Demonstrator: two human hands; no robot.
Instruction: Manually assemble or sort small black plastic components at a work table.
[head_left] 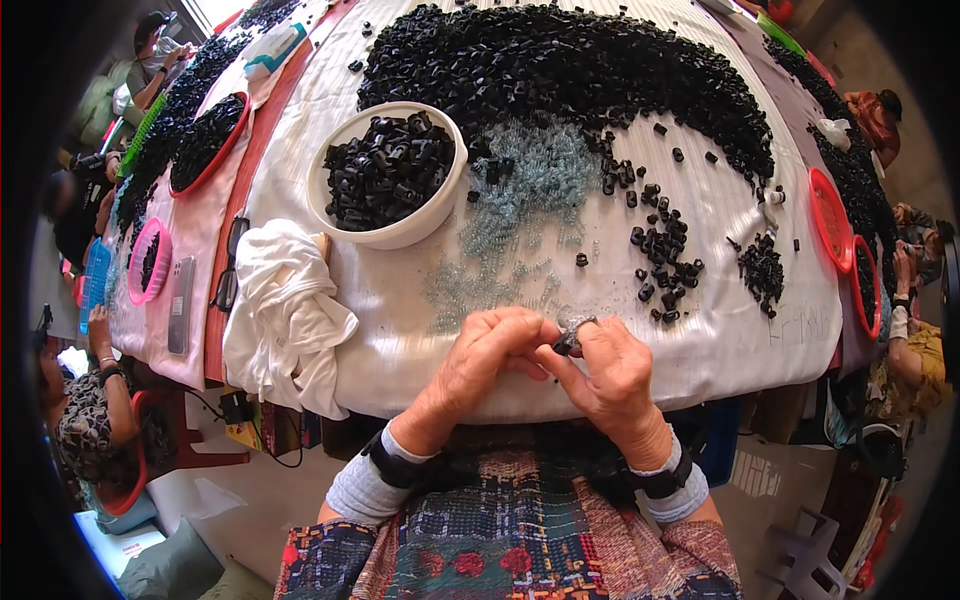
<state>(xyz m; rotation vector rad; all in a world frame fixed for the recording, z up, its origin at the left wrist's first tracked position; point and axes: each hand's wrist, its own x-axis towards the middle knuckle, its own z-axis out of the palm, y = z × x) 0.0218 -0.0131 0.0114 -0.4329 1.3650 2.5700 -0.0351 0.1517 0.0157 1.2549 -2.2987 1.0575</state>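
Both my hands meet over the table's near edge, fingers pinched around one small black plastic piece (567, 343). My right hand (615, 370) grips it between thumb and forefinger. From the left, the fingertips of my left hand (490, 355) close against the same piece; what else they hold is hidden. Just beyond lies a spread of small clear-blue springs (520, 220). To the right of them are scattered black cylindrical pieces (663, 250) and a little pile of smaller black parts (762, 275). A white bowl (392, 236) full of black pieces stands to the left.
A large heap of black pieces (560, 70) covers the table's far side. A crumpled white cloth (285, 310), dark glasses (232, 262) and a phone (181, 305) lie at left. Red baskets (830, 220) stand at right. Other people sit at both sides.
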